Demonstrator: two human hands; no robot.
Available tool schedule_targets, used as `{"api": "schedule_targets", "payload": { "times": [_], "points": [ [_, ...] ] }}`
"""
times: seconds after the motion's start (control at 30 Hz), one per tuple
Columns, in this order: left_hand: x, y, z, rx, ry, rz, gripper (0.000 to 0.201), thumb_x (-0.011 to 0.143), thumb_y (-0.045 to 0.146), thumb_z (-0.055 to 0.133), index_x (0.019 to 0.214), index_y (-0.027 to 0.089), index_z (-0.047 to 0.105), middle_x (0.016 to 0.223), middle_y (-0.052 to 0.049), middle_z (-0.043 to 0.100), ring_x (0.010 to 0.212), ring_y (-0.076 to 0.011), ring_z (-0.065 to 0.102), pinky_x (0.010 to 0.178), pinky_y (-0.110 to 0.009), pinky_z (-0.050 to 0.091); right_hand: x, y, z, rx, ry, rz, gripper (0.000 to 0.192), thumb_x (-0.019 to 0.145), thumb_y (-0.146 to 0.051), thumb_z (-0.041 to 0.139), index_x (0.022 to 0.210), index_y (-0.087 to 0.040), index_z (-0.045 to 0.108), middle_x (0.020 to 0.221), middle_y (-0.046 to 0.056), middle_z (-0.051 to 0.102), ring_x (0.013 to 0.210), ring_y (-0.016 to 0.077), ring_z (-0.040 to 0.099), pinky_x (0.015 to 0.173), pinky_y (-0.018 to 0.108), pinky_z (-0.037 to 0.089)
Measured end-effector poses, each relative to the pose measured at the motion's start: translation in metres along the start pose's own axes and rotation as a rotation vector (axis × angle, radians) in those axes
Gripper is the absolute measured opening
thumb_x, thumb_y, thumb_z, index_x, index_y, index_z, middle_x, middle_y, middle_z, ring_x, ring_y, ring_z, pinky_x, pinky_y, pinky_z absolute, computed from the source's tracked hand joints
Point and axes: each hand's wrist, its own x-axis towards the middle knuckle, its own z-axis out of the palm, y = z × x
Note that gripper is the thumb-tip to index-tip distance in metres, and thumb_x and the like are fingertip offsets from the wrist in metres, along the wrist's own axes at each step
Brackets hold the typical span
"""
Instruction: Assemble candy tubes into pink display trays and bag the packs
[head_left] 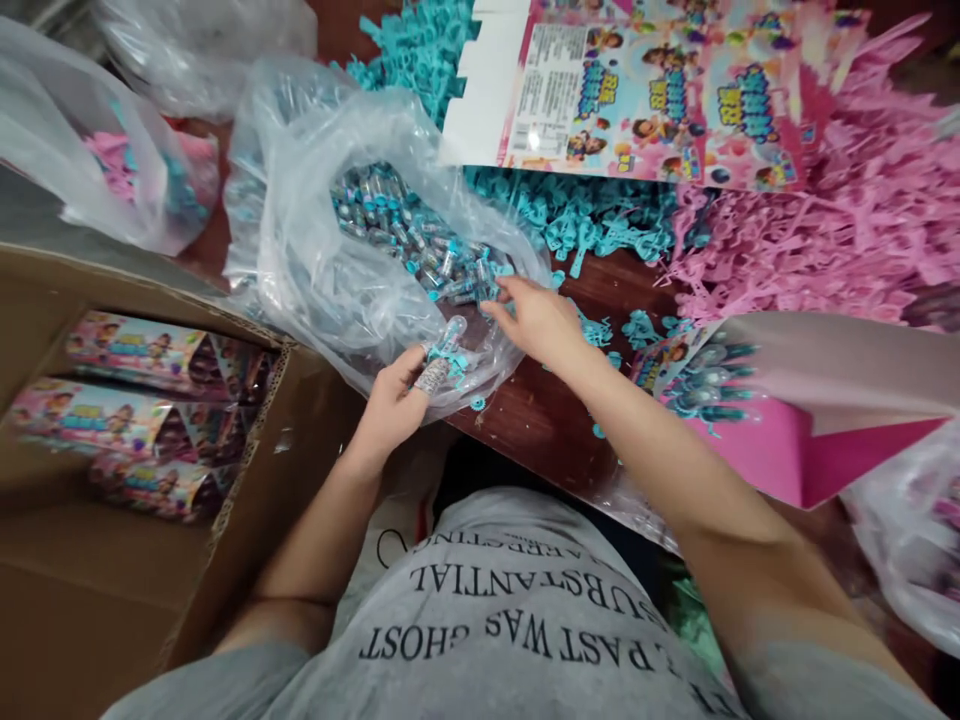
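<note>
A: Big cardboard box (112,560) on the left, printed packs (127,350) stacked inside it.

B: Beside it, the clear plastic bag (315,240), open on the table and full of small tubes (409,235).

A: Right hand (536,320) sits at the bag's mouth, fingers loosely spread over the heap.

B: Left hand (394,400) pinches a few tubes (442,350) at the bag's near edge.

A cardboard box (112,560) of printed packs (120,345) sits at eight o'clock; pink shredded paper (847,220) lies at two o'clock, a flat printed carton (645,90) at twelve.
</note>
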Motion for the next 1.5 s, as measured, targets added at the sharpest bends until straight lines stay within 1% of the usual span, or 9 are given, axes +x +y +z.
{"api": "schedule_targets", "payload": {
  "times": [0.17, 0.3, 0.43, 0.73, 0.87, 1.03, 1.23, 1.33, 1.5],
  "points": [
    [0.005, 0.003, 0.009, -0.218, -0.022, -0.152, 0.022, 0.085, 0.037, 0.081, 0.091, 0.017, 0.075, 0.086, -0.001, 0.073, 0.08, -0.0156, 0.062, 0.08, -0.026, 0.05, 0.025, -0.012, 0.022, -0.214, -0.032, -0.01, 0.032, 0.102, -0.025, 0.058, 0.132, -0.017, 0.066, 0.141, 0.019, 0.067, 0.124, 0.0367, 0.066, 0.096, 0.049, 0.055],
    [0.005, 0.0, 0.006, -0.27, -0.003, -0.217, 0.026, 0.082, 0.04, 0.086, 0.095, 0.018, 0.081, 0.089, -0.001, 0.076, 0.082, -0.0165, 0.064, 0.082, -0.028, 0.052, -0.023, 0.006, 0.003, -0.019, -0.024, -0.16, 0.029, 0.104, -0.03, 0.055, 0.129, -0.017, 0.064, 0.129, 0.014, 0.072, 0.105, 0.0267, 0.072, 0.09, 0.041, 0.055],
    [0.005, 0.003, 0.007, -0.332, -0.134, -0.316, 0.036, 0.079, 0.044, 0.091, 0.104, 0.019, 0.082, 0.095, -0.003, 0.079, 0.082, -0.0168, 0.068, 0.081, -0.027, 0.055, -0.084, 0.028, -0.022, 0.321, -0.111, -0.369, 0.026, 0.107, -0.031, 0.052, 0.13, -0.019, 0.059, 0.113, 0.008, 0.075, 0.085, 0.0173, 0.071, 0.082, 0.034, 0.056],
    [0.01, 0.028, 0.046, -0.286, -0.312, -0.159, 0.029, 0.079, 0.043, 0.091, 0.089, 0.017, 0.08, 0.084, -0.002, 0.076, 0.074, -0.0139, 0.063, 0.072, -0.025, 0.054, -0.136, 0.053, -0.034, 0.329, 0.096, -0.544, 0.021, 0.111, -0.026, 0.053, 0.129, -0.022, 0.062, 0.124, 0.009, 0.075, 0.116, 0.02, 0.071, 0.1, 0.037, 0.059],
    [0.006, 0.033, 0.051, -0.16, -0.405, -0.017, 0.024, 0.087, 0.04, 0.085, 0.096, 0.018, 0.081, 0.088, -0.002, 0.077, 0.079, -0.0151, 0.066, 0.074, -0.025, 0.054, -0.154, 0.057, -0.034, 0.416, 0.082, -0.429, 0.026, 0.113, -0.038, 0.051, 0.121, -0.019, 0.067, 0.109, 0.008, 0.078, 0.1, 0.0178, 0.074, 0.089, 0.033, 0.059],
    [0.001, 0.048, 0.058, 0.071, -0.427, 0.152, 0.019, 0.092, 0.036, 0.08, 0.102, 0.02, 0.08, 0.092, -0.001, 0.079, 0.081, -0.0152, 0.068, 0.075, -0.025, 0.054, -0.181, 0.059, -0.042, 0.613, -0.119, 0.004, 0.07, 0.109, -0.072, 0.034, 0.081, -0.018, 0.069, 0.065, 0.002, 0.069, 0.05, 0.0104, 0.059, 0.058, 0.027, 0.049],
    [-0.008, 0.055, 0.109, -0.004, -0.577, 0.087, 0.037, 0.091, 0.043, 0.082, 0.12, 0.022, 0.071, 0.105, -0.005, 0.081, 0.091, -0.0214, 0.076, 0.084, -0.031, 0.06, -0.226, 0.076, -0.056, 0.561, 0.038, -0.007, 0.06, 0.101, -0.064, 0.064, 0.144, -0.023, 0.063, 0.122, 0.007, 0.079, 0.1, 0.0203, 0.076, 0.088, 0.035, 0.06],
    [-0.005, 0.057, 0.14, -0.03, -0.643, 0.102, 0.065, 0.087, 0.05, 0.086, 0.139, 0.022, 0.059, 0.122, -0.011, 0.078, 0.106, -0.0261, 0.077, 0.094, -0.036, 0.061, -0.248, 0.091, -0.074, 0.51, 0.15, 0.012, 0.043, 0.099, -0.055, 0.071, 0.129, -0.024, 0.072, 0.117, 0.005, 0.081, 0.1, 0.0211, 0.077, 0.091, 0.036, 0.061],
    [0.029, 0.047, 0.188, 0.164, -0.479, 0.312, 0.115, 0.076, 0.063, 0.091, 0.164, 0.017, 0.032, 0.166, -0.024, 0.046, 0.151, -0.0415, 0.051, 0.128, -0.056, 0.04, -0.26, 0.129, -0.11, 0.087, 0.265, 0.157, 0.037, 0.104, -0.055, 0.063, 0.125, -0.027, 0.076, 0.12, 0.007, 0.081, 0.1, 0.0257, 0.077, 0.086, 0.04, 0.059]
  ]
}}
